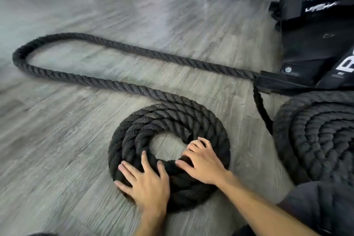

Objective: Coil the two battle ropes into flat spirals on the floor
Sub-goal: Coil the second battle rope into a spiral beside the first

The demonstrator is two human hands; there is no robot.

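At about ten o'clock from the hands, the hairpin bend of the loose run of thick black twisted battle rope [19, 57] is seen lying flat on the grey wood-grain plank floor [57, 140]; from that bend one leg is led back toward the coil, and the other is carried off at about two o'clock to the black steel anchor bracket of the gym rig [283, 80]; the long axis of the slack is thus laid from upper left to right, well apart from both hands.

The left hand [147, 184] is spread flat, fingers splayed, and pressed on the seven o'clock arc of the partly wound black rope spiral [138, 130]; nothing is gripped by it. The right hand [203, 163] is laid just beside it at about five o'clock, its fingers curled over the inner turns, touching the rope; whether a strand is truly clasped cannot be told. An open patch of floor is left at the spiral's centre.

The incoming rope is joined to the spiral at its twelve o'clock edge, opposite the hands; the left hand is judged nearer the slack.

At three o'clock, a finished tight black rope spiral [321, 136] is seen, partly cut off.
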